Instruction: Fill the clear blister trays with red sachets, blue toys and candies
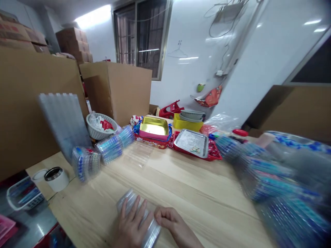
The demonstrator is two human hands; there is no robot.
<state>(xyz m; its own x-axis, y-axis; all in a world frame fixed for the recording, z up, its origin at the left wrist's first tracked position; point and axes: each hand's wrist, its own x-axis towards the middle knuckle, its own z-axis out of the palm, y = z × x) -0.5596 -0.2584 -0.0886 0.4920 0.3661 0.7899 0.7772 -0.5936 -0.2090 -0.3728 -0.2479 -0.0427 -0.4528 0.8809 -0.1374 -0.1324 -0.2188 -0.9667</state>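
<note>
A clear ribbed plastic pack lies on the wooden table in front of me. My left hand rests flat across its top, fingers spread. At the pack's right edge, my right hand is closed, with thumb and forefinger pinched together. Whatever sits between those fingertips is too small or hidden to make out. Beyond the hands lies a thin sheet of clear ribbed plastic, flat on the wood.
Filled clear packs stand at the left, beside a white mug and a basket. A gold tray and a silver tray sit at the back. Blurred stacks of blue packs line the right side.
</note>
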